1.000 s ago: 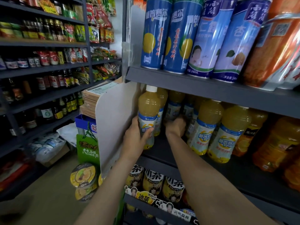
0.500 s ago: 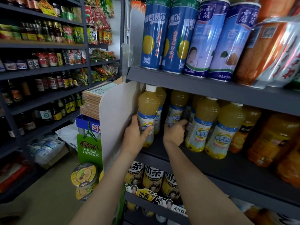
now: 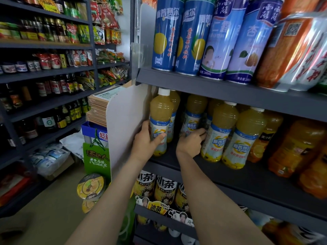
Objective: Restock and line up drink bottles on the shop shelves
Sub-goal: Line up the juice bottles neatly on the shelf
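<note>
L hand [image 3: 147, 140] fingers curled round front juice bottle [image 3: 160, 121] at shelf [image 3: 230, 175] left end, w/ R hand [image 3: 190, 143] fingers wrapped on a 2nd-row bottle [image 3: 192, 117] just beside, both bottles upright.

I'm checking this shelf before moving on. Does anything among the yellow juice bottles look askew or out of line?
Yes. The front bottles right of the right hand lean left and stand ahead of the bottle in the left hand, so the row is uneven. No spill or damage shows.
</note>
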The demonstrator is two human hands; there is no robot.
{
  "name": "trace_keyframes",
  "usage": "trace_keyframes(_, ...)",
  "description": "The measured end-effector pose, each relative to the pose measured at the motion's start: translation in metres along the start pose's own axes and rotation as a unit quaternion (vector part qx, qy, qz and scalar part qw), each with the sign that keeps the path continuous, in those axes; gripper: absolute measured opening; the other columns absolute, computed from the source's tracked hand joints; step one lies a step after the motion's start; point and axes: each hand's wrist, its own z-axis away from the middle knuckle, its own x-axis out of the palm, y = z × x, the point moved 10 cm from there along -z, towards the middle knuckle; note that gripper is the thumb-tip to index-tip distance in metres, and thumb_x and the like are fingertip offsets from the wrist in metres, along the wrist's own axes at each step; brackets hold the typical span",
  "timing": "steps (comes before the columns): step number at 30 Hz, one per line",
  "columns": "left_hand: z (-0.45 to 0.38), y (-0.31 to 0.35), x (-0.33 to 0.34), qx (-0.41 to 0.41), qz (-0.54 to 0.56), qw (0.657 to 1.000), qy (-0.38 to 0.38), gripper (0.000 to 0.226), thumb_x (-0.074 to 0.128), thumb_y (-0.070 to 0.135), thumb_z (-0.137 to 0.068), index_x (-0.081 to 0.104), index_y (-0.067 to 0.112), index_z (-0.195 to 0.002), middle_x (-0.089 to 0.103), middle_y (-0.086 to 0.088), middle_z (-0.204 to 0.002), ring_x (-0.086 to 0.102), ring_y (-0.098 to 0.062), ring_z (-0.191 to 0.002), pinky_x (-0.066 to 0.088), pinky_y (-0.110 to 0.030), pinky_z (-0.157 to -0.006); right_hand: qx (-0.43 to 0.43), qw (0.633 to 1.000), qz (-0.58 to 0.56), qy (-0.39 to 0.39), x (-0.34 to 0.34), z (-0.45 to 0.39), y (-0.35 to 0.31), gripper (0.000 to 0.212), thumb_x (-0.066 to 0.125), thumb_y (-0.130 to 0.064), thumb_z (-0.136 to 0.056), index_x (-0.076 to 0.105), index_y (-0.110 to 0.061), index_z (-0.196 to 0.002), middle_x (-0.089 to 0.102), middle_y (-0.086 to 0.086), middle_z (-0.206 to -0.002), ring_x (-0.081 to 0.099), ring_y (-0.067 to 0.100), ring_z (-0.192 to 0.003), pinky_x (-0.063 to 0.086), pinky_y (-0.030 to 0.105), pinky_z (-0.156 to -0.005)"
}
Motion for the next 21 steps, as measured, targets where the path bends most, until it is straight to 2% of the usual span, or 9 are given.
trace_keyframes(4, -0.001, -0.002, 0.001, -0.006, 0.009, 1.0, -0.004, 0.051, 0.067, 0.021, -0.083, 0.043, 0.008, -0.126, 0.059, -0.006, -0.122, 0.057, -0.016, -0.108, 0.049, -0.028, -0.086, -0.02, 1.0, 0.01, -0.014, 0.002, 0.003, -0.001, 0.05, 0.059, -0.015, -0.089, 0.032, -0.002, -0.128, 0.03, 0.016, -0.141, 0.054, 0.037, -0.112, 0.049, 0.044, -0.079)
trace_keyframes(9, 0.0, -0.001, 0.004, -0.002, 0.008, 1.0, -0.013, 0.053, 0.067, 0.021, -0.083, 0.042, 0.008, -0.128, 0.058, -0.007, -0.125, 0.056, -0.019, -0.113, 0.049, -0.033, -0.09, -0.107, 0.993, 0.02, -0.056, 0.003, 0.017, -0.002, 0.051, 0.058, -0.009, -0.088, 0.031, -0.002, -0.131, 0.028, 0.019, -0.139, 0.05, 0.036, -0.114, 0.048, 0.038, -0.084)
trace_keyframes(12, 0.002, 0.002, 0.012, -0.003, 0.004, 0.999, -0.038, 0.054, 0.066, 0.022, -0.084, 0.041, 0.009, -0.129, 0.058, -0.007, -0.125, 0.056, -0.02, -0.113, 0.049, -0.037, -0.093, -0.208, 0.978, -0.01, 0.0, -0.026, 0.03, -0.012, 0.041, 0.06, -0.005, -0.085, 0.042, -0.003, -0.122, 0.038, 0.016, -0.127, 0.052, 0.031, -0.109, 0.052, 0.034, -0.081)
trace_keyframes(15, 0.003, 0.009, 0.028, 0.006, 0.006, 0.998, -0.068, 0.053, 0.064, 0.022, -0.086, 0.039, 0.01, -0.131, 0.057, -0.005, -0.124, 0.055, -0.016, -0.112, 0.046, -0.028, -0.09, -0.284, 0.953, -0.049, 0.091, -0.069, 0.039, -0.014, 0.037, 0.065, 0.0, -0.079, 0.048, -0.004, -0.112, 0.044, 0.015, -0.118, 0.053, 0.027, -0.105, 0.05, 0.028, -0.083)
trace_keyframes(17, 0.003, 0.017, 0.042, 0.011, 0.008, 0.996, -0.089, 0.053, 0.063, 0.021, -0.087, 0.038, 0.01, -0.132, 0.055, -0.002, -0.124, 0.051, -0.009, -0.11, 0.041, -0.02, -0.087, -0.263, 0.953, -0.055, 0.141, -0.093, 0.035, 0.0, 0.04, 0.068, -0.002, -0.077, 0.049, -0.002, -0.112, 0.045, 0.016, -0.117, 0.051, 0.028, -0.107, 0.048, 0.031, -0.088)
trace_keyframes(18, 0.003, 0.02, 0.049, 0.013, 0.008, 0.995, -0.099, 0.052, 0.062, 0.021, -0.088, 0.037, 0.011, -0.133, 0.054, -0.001, -0.125, 0.049, -0.007, -0.109, 0.039, -0.018, -0.086, -0.242, 0.957, -0.052, 0.151, -0.099, 0.03, 0.009, 0.042, 0.07, -0.004, -0.077, 0.048, -0.001, -0.113, 0.045, 0.017, -0.117, 0.05, 0.03, -0.106, 0.05, 0.036, -0.088)
trace_keyframes(21, 0.0, 0.026, 0.074, 0.013, 0.004, 0.991, -0.133, 0.052, 0.059, 0.019, -0.089, 0.035, 0.01, -0.134, 0.052, -0.004, -0.129, 0.046, -0.006, -0.111, 0.035, -0.015, -0.087, -0.216, 0.966, -0.006, 0.143, -0.099, 0.017, 0.026, 0.055, 0.076, -0.009, -0.073, 0.047, 0.003, -0.118, 0.046, 0.022, -0.115, 0.052, 0.036, -0.103, 0.051, 0.048, -0.082)
